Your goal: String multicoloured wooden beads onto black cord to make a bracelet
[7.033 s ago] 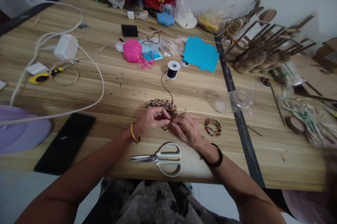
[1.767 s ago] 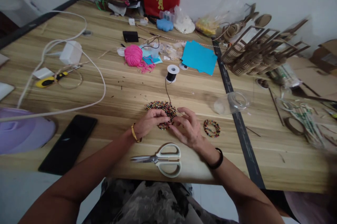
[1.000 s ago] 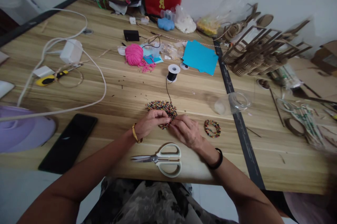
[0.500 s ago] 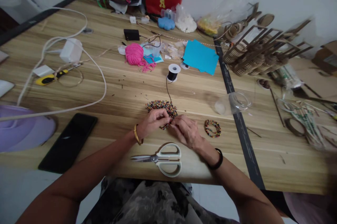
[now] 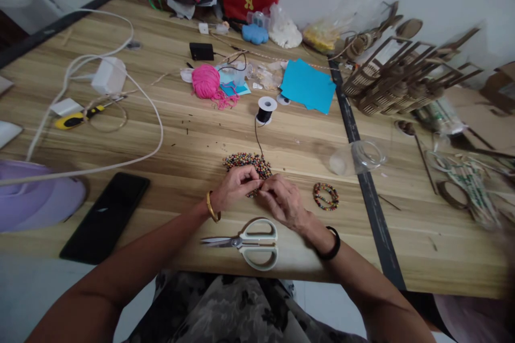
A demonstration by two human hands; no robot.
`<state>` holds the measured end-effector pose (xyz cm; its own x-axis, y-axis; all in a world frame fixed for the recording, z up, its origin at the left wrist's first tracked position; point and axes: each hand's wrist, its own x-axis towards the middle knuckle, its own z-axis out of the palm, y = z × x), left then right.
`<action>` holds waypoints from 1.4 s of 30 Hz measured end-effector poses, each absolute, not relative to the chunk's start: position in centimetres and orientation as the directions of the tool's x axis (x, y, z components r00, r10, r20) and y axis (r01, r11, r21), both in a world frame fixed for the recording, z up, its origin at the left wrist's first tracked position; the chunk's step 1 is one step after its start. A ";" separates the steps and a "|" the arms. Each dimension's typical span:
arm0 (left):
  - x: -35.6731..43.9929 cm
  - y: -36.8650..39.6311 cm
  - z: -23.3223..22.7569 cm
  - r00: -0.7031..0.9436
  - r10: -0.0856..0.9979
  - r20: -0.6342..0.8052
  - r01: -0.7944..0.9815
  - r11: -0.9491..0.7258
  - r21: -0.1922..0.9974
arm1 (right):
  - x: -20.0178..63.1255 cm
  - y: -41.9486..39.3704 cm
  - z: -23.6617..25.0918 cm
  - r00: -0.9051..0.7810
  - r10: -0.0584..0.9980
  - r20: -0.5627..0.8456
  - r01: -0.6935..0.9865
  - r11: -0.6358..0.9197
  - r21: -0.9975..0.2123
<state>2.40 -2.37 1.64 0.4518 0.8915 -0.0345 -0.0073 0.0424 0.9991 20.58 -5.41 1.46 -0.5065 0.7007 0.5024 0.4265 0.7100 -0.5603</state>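
My left hand (image 5: 238,187) and my right hand (image 5: 284,201) meet fingertip to fingertip at the near side of a pile of small multicoloured beads (image 5: 244,160). Both are closed in a pinch; what lies between the fingertips is too small to make out. A black cord (image 5: 258,139) runs from a white-rimmed spool (image 5: 265,109) down to the beads by my right fingers. Right of my right hand lies a beaded bracelet (image 5: 326,196), coiled in loops. Scissors with pale handles (image 5: 257,243) lie just below my hands, blades pointing left.
A black phone (image 5: 105,218) and a white cable (image 5: 155,99) lie to the left. Behind the spool are pink yarn (image 5: 206,81) and blue sheets (image 5: 308,87). A clear plastic cup (image 5: 354,159) lies on its side at the right, near bamboo models (image 5: 398,80).
The hands hold almost the same pose, with a slight shift of the right fingers. The whole view has moved very slightly; nothing else visibly differs.
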 end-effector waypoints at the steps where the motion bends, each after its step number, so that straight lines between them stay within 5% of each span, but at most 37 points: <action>1: 2.3 -2.4 1.7 0.456 0.889 -0.052 -0.016 0.067 0.998 | 20.6 -5.3 1.5 -0.483 0.709 0.514 0.410 0.702 -0.583; 8: 2.1 -2.1 1.0 0.486 0.866 -0.118 -0.128 0.204 0.970 | 20.9 -4.8 1.5 -0.364 0.734 0.573 0.355 0.678 -0.644; 17: 2.1 -2.1 0.6 0.497 0.858 -0.133 -0.144 0.232 0.962 | 21.2 -4.6 1.2 -0.428 0.687 0.587 0.376 0.726 -0.576; 42: 2.5 -2.2 1.6 0.403 0.913 -0.069 -0.022 0.085 0.996 | 21.0 -4.8 1.0 -0.452 0.737 0.503 0.385 0.669 -0.635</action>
<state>2.51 -2.25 1.57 0.4029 0.9126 -0.0690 -0.0215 0.0848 0.9962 21.04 -4.76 0.96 -0.4516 0.7370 0.5029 0.3853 0.6695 -0.6351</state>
